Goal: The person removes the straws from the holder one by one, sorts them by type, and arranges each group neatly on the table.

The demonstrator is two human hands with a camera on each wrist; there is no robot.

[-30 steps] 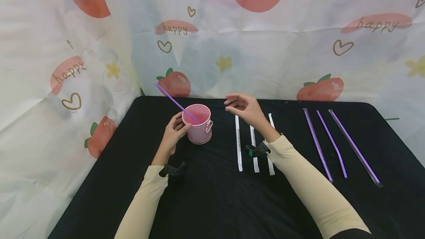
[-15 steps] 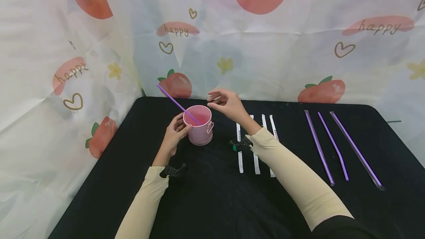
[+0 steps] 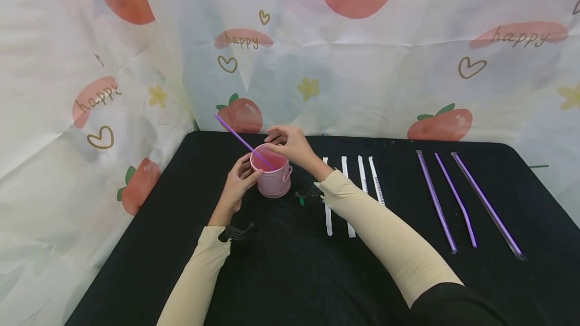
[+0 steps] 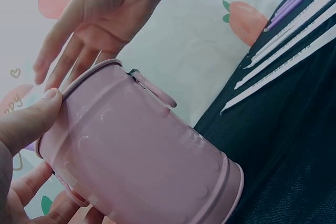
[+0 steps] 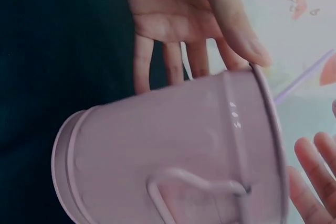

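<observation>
A small pink metal bucket (image 3: 274, 185) stands on the black table, its handle folded down on the side. My left hand (image 3: 234, 185) grips its left side, with the thumb (image 4: 35, 119) near the rim. A purple drinking straw (image 3: 236, 136) leans inside it, its upper end sticking out past the rim to the left. Over the bucket's far right rim hovers my right hand (image 3: 294, 149), its fingers slightly bent and holding nothing. In the left wrist view this right hand (image 4: 113, 17) appears palm side behind the bucket.
Several white paper-wrapped strips (image 3: 345, 167) lie side by side right of the bucket, partly under my right forearm. Farther right lie three purple straws (image 3: 455, 200), the outer two seemingly in clear wrappers. A printed cloth (image 3: 362, 89) hangs behind the table (image 3: 281, 275).
My right hand has moved left from above the white strips to the bucket's rim. The left hand, bucket and leaning straw have stayed in place.
</observation>
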